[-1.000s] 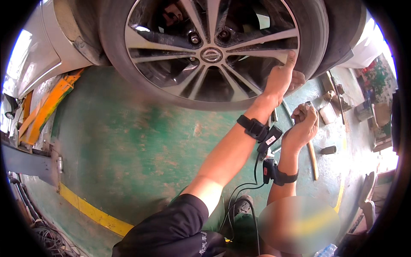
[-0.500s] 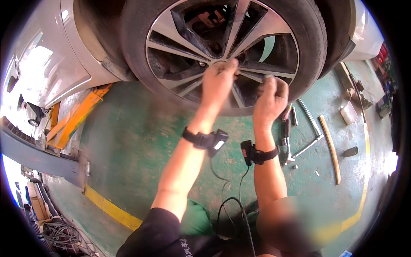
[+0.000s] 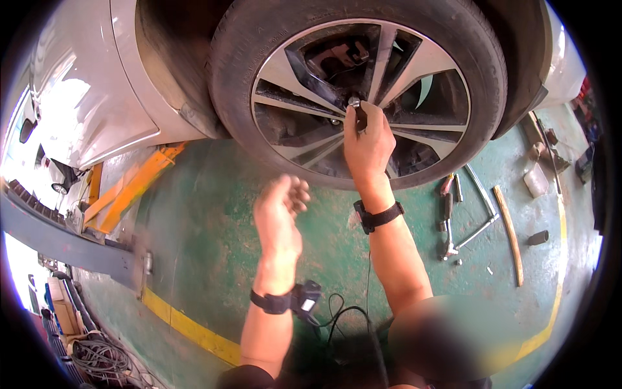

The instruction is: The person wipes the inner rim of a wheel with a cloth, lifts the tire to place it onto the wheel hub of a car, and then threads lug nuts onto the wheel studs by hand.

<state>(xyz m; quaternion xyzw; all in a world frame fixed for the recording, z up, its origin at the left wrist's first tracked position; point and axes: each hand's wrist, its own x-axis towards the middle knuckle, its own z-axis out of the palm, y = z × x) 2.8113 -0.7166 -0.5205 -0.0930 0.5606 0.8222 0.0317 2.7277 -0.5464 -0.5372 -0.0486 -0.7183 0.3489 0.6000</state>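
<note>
A car wheel with a silver and black multi-spoke rim [image 3: 421, 63] stands before me, mounted under the wheel arch and circled by a black tyre [image 3: 234, 81]. My right hand [image 3: 370, 146] is at the hub, thumb and fingertips pinching a small shiny lug nut [image 3: 354, 102] at one of the bolt holes. Another lug nut [image 3: 335, 121] sits in the rim to the left of those fingers. Below the tyre, away from the wheel, my left hand [image 3: 278, 211] hangs in the air with loosely curled fingers, a bit apart, and nothing visible in them.
On the green floor to the right lie a ratchet wrench [image 3: 447, 220], a long bent bar [image 3: 483, 194], a wooden stick [image 3: 510, 233] and a dark socket [image 3: 538, 238]. An orange lift arm [image 3: 126, 188] reaches under the silver car body [image 3: 84, 84] at the left. Coiled cables [image 3: 97, 356] lie lower left.
My left hand has left the hub, moving down and left. My right hand has moved from the rim's lower right up to the hub. The view has shifted slightly.
</note>
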